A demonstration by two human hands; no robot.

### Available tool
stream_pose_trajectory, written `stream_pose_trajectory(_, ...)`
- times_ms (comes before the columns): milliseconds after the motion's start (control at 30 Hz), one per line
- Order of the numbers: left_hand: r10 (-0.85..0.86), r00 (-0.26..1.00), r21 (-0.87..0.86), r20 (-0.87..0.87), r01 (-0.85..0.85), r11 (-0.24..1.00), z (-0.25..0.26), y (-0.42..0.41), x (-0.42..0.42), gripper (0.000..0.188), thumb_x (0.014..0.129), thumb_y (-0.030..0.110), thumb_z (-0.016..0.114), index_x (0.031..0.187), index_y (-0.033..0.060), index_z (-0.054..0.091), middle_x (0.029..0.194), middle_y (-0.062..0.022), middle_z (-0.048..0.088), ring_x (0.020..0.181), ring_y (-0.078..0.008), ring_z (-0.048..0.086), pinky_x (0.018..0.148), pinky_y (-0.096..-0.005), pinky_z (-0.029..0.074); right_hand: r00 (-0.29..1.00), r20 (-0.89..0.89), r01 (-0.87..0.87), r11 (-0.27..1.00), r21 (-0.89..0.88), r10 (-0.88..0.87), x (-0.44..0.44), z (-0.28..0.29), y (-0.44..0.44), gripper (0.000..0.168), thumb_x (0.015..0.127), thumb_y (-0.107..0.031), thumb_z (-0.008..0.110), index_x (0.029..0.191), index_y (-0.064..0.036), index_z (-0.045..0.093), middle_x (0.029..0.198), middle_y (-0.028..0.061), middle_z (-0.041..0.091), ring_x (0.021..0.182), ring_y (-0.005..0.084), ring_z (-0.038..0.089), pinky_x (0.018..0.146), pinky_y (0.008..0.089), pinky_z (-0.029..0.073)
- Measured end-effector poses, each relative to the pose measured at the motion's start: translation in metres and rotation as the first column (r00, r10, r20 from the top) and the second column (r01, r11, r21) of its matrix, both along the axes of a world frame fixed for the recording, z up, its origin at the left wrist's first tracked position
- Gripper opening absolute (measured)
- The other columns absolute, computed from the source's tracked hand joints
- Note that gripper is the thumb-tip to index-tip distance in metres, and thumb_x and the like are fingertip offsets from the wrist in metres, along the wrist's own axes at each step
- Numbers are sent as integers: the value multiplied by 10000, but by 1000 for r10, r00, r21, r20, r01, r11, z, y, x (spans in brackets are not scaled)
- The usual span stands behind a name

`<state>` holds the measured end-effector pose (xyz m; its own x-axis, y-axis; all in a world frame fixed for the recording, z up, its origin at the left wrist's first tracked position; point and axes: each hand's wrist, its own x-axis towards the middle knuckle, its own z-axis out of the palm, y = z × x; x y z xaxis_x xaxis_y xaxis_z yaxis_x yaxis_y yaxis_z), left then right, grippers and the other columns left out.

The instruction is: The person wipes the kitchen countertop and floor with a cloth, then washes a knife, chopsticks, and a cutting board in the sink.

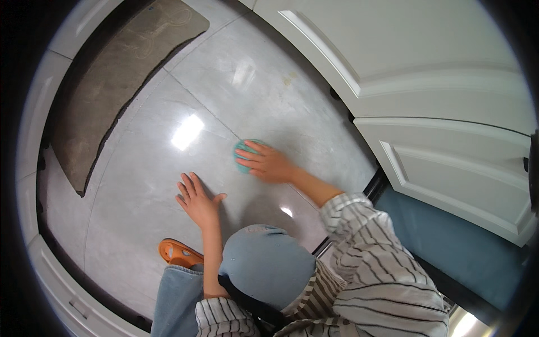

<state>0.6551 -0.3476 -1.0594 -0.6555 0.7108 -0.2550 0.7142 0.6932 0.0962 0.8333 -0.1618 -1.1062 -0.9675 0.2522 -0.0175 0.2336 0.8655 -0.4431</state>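
Observation:
My right hand [271,165] lies palm down over a round teal cleaning pad [241,165] and holds it against the grey tiled floor [139,185]. Its fingers hide much of the pad, and a little blur shows around the hand and forearm. To the lower left, my left hand [199,204] rests on or just above the floor, holding nothing, with the thumb and fingers spread. A tile joint runs diagonally up to the pad's upper edge.
A brown floor mat [113,84] with a wavy edge lies at upper left. White panelled cabinet fronts [421,46] border the right; others curve along the left. A yellowish stain [289,78] marks the floor. Below are an orange slipper [179,252] and a blue-grey cap [267,265].

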Motion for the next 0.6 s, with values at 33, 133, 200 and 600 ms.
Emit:
stream_pose_trajectory(33, -2, 1000, 42, 15, 1, 999, -1, 0, -2, 1093, 465, 400, 825, 1397, 75, 356, 1480, -135, 290, 1330, -364, 311, 1085, -477, 267, 994, 22, -109, 994, -20, 110, 17, 1, 9, 464, 869, -195, 503, 1303, -39, 456, 1398, 154, 395, 1338, 332, 295, 1125, 425, 218)
stream_pose_trajectory(133, -15, 997, 125, 70, 6, 992, -9, -3, 3, 1119, 454, 438, 809, 1411, 94, 342, 1494, -114, 270, 1350, -342, 286, 1088, -489, 255, 864, 221, 372, 869, 326, -453, 58, -18, 128, 465, 928, -217, 415, 1352, -27, 402, 1441, 142, 353, 1344, 321, 302, 1118, 409, 219)
stream_pose_trajectory(200, -4, 996, 129, 84, -7, 992, -16, -6, 0, 1139, 442, 466, 796, 1416, 97, 335, 1500, -108, 259, 1361, -333, 271, 1091, -497, 245, 628, 80, 767, 633, 104, -774, 45, -35, 182, 504, 957, -307, 355, 1384, -41, 362, 1474, 141, 300, 1367, 332, 244, 1128, 441, 155)
stream_pose_trajectory(600, -36, 999, 10, 40, 35, 999, 2, -3, 0, 1147, 438, 492, 787, 1420, 115, 330, 1502, -90, 263, 1362, -322, 275, 1106, -512, 196, 938, 67, 328, 933, 151, -341, 3, -24, 88, 490, 831, -301, 596, 1276, -115, 507, 1402, 136, 393, 1331, 329, 319, 1094, 447, 279)
